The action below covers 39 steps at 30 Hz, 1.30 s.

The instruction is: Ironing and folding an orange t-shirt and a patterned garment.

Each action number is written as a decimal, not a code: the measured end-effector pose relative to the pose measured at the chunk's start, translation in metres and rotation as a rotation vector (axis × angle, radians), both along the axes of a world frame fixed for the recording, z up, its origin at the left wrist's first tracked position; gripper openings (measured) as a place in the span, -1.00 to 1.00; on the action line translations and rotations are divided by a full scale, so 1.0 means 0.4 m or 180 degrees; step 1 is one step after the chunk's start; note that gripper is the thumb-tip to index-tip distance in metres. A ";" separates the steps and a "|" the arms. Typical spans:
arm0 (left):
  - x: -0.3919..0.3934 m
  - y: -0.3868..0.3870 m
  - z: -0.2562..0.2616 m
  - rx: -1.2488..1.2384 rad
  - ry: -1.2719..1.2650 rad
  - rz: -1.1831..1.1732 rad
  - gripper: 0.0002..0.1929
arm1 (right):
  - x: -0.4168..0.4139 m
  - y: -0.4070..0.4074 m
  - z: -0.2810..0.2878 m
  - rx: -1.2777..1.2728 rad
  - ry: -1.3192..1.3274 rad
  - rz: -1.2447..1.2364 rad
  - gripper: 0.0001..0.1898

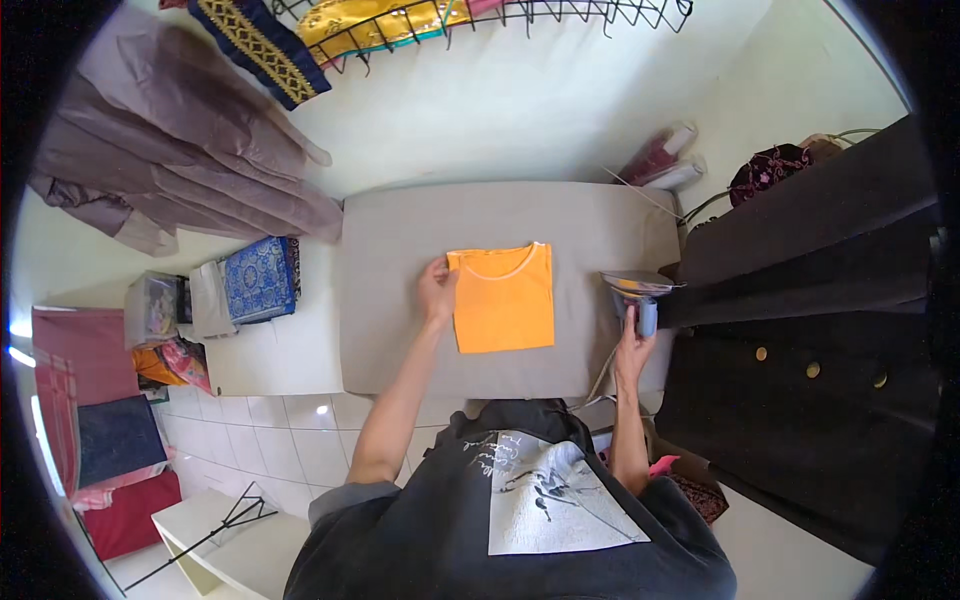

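Observation:
A folded orange T-shirt [504,307] with pale neckline trim lies flat on the grey cloth-covered ironing table [397,217]. At its upper left edge is my left hand [437,291], thumb over the fabric and fingers curled against the side. My right hand [634,351] grips the blue-grey handle of a clothes iron [639,289] at the table's right side. The iron is turned so its metal soleplate faces away from me. Whether its heel rests on the table cannot be told. A cord [604,373] runs down past the front edge.
Dark garments [795,300] hang close on the right, and a mauve cloth [187,142] hangs at upper left. A black wire rack [525,9] is on the wall above. Folded fabrics [259,279] sit on a white surface [277,360] to the left. Rolls [664,157] lean behind.

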<state>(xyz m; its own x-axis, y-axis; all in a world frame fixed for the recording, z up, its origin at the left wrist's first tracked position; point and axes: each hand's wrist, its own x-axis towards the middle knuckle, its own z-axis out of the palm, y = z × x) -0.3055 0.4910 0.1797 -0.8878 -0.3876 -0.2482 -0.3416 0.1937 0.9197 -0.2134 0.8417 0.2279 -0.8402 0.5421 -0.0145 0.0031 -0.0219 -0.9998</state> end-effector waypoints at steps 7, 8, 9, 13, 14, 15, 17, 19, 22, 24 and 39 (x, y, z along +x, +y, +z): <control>-0.022 0.010 0.035 -0.0139 0.0297 0.0059 -0.76 | 0.048 0.022 0.013 0.2253 -0.0329 -0.0171 -0.67; -0.024 0.025 0.046 -0.0110 0.0338 0.0014 -0.78 | 0.084 0.048 0.010 0.2260 -0.0332 -0.0158 -0.67; -0.032 0.032 0.057 -0.0092 0.0395 -0.0023 -0.79 | 0.121 0.083 0.010 0.1933 -0.1005 0.0437 -0.69; -0.028 0.004 0.021 -0.0404 0.0223 -0.0082 -0.79 | 0.112 0.016 0.135 -0.0074 -0.2114 0.2299 -0.74; -0.035 -0.004 0.021 -0.0213 0.0209 -0.0178 -0.79 | 0.090 -0.031 0.145 0.0207 -0.1755 0.2359 -0.75; -0.035 -0.014 0.022 -0.0031 0.0189 -0.0253 -0.78 | 0.050 -0.082 0.152 0.0479 -0.1393 0.2433 -0.76; -0.036 -0.023 0.032 -0.0065 0.0102 -0.0201 -0.78 | -0.050 -0.159 0.126 0.1706 -0.1097 0.2456 -0.71; -0.051 0.000 0.062 -0.0075 0.0028 -0.0205 -0.77 | -0.142 -0.206 0.069 0.2528 -0.0838 0.2028 -0.65; -0.061 0.018 0.092 0.0060 -0.0297 0.0020 -0.78 | -0.245 -0.266 0.003 0.2685 -0.0699 0.1338 -0.61; -0.063 -0.017 0.089 0.0535 -0.0415 -0.0614 -0.78 | -0.279 -0.288 -0.003 0.2570 -0.0846 0.1442 -0.58; 0.231 -0.163 0.315 0.1462 0.0769 -0.0684 -0.68 | -0.098 -0.357 0.218 -0.0158 0.0094 0.1975 -0.82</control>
